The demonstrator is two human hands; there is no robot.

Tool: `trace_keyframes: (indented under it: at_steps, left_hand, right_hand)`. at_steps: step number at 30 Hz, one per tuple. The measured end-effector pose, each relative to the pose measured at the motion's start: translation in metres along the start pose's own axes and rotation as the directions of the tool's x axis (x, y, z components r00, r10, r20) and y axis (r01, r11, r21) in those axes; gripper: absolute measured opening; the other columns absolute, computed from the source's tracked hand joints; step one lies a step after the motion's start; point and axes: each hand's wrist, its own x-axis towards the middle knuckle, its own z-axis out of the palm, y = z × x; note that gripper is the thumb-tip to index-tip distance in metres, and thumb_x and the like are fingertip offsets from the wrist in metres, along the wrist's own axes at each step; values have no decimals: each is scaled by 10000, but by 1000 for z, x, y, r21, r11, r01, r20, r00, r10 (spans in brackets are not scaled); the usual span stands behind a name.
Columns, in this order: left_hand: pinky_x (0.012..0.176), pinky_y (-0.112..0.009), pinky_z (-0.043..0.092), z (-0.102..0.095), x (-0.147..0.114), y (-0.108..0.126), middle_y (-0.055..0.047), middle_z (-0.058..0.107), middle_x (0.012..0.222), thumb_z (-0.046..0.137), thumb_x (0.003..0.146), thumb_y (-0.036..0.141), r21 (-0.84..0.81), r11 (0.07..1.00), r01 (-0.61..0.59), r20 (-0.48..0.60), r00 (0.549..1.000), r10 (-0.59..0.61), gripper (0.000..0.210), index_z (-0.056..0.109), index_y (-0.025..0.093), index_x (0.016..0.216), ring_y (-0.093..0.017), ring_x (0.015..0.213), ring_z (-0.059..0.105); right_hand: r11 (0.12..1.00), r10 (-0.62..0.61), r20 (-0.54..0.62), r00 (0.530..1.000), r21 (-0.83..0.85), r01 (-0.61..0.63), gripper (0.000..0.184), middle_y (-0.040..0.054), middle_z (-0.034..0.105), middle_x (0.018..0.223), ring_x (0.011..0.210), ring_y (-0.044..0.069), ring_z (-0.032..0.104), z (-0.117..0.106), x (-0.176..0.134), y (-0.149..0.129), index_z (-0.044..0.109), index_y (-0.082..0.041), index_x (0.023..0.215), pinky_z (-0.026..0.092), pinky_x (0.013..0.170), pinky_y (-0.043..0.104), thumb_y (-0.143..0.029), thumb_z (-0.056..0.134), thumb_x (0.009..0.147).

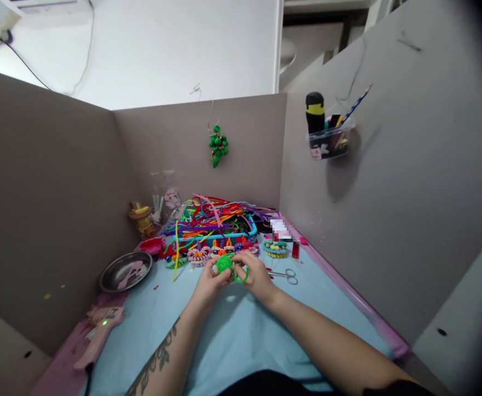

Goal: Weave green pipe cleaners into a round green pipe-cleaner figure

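Both hands meet over the middle of the blue cloth (162,319). My left hand (211,279) pinches a small coil of bright green pipe cleaner (224,264). The fingers of my right hand (252,274) are closed on the loose end of the same pipe cleaner, which curls in a loop below them. Just behind the hands stands a row of colourful pipe-cleaner figures (200,255); one blue and yellow figure (274,248) sits to the right. Scissors (284,275) lie to the right of my right hand.
A blue basket (208,238) heaped with pipe cleaners (220,212) stands at the back. To the left are a metal bowl (113,275) and a pink glue gun (100,338). Grey partitions (200,137) enclose the table; a clear box of tools (329,140) hangs at right.
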Motion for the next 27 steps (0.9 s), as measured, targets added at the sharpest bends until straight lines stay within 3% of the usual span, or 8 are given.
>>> trace_keyframes:
  at_steps: [9,15,18,27]
  left_hand:
    - [629,-248,467,6,-6,8,-27,664,761,765,591,335,-45,999,-11,22,1000,12,495,536,178,1000,-146,662,627]
    - [626,-257,471,7,-7,11,-30,659,779,762,594,325,-74,997,-6,1,1000,6,484,539,177,997,-150,664,630]
    - [610,-249,465,7,-7,11,-26,657,779,760,597,316,-56,998,4,-1,1000,-4,471,543,175,991,-146,655,627]
    - [600,-236,451,6,-7,10,-38,663,817,771,582,283,-26,1000,-4,23,1000,5,477,557,169,993,-137,662,610]
  right_hand:
    - [989,144,-27,989,26,-144,144,36,625,811,739,168,557,0,1,0,617,-198,873,441,696,295,-166,532,761]
    - [999,38,11,999,32,-38,193,54,661,916,846,191,571,-4,1,1,640,-211,911,438,766,327,-145,522,774]
    - [999,16,0,1000,41,-16,172,49,663,858,814,188,571,-4,2,1,650,-213,866,446,740,319,-134,540,759]
    - [972,203,-16,979,125,-200,98,28,642,788,697,146,556,1,1,9,637,-181,785,439,624,253,-168,577,709]
